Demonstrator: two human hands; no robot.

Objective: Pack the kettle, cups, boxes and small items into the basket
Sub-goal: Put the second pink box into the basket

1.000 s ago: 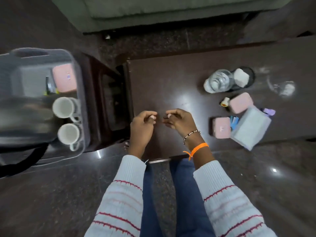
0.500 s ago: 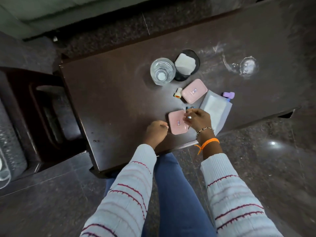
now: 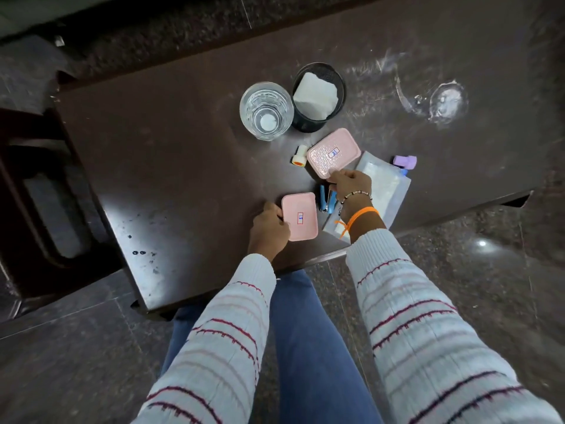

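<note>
Two pink boxes lie on the dark table (image 3: 183,148). My left hand (image 3: 268,229) grips the left edge of the near pink box (image 3: 300,215) by the table's front edge. My right hand (image 3: 351,186) has its fingers on the near corner of the far pink box (image 3: 331,153), which has a dotted lid. A blue stapler (image 3: 326,201) lies between the boxes, partly under my right wrist. A clear packet (image 3: 383,185) lies under my right hand. The basket is out of view.
A drinking glass (image 3: 266,110) and a black mesh cup (image 3: 318,96) with white paper stand behind the boxes. A small white-and-orange tube (image 3: 299,154) and a purple item (image 3: 405,161) lie nearby. A dark stool (image 3: 46,194) stands at the left.
The view swung right, away from the basket. My right hand left the near pink box for the far one. My left hand moved right and took the near box's edge.
</note>
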